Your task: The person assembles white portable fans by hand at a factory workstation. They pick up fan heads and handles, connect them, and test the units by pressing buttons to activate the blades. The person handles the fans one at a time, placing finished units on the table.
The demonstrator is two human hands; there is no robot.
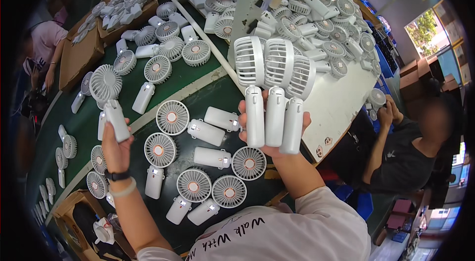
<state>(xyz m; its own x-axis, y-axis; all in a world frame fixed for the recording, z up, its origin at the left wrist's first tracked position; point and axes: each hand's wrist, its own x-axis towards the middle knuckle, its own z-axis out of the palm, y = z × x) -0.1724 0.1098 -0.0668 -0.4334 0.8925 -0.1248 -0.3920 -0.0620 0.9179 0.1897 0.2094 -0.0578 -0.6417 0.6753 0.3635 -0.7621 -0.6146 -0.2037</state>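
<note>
Your dark green work table (208,98) took up most of the view, bearing scattered white plastic handheld fans (172,117). At upper right, a white-topped table (336,108) carried a heap of similar fans. At upper left, a brown open cardboard box (81,65) held more of them.

Your right hand (271,151) was spread wide beneath three white plastic fans with slatted round heads (274,117), gripping them side by side, digits showing at both outer edges. The trio was above the near part of the green table, beside the white-topped one. Heads pointed to the top of the view; long axes ran nearly vertical, the rightmost leaning slightly right at its top.

Your left hand (117,150) was closed around the lower handle of a single white plastic fan (116,117), raised over the green table's left side. Its head pointed up and slightly left; its long axis tilted likewise. A black wristband (118,175) circled your left wrist.
</note>
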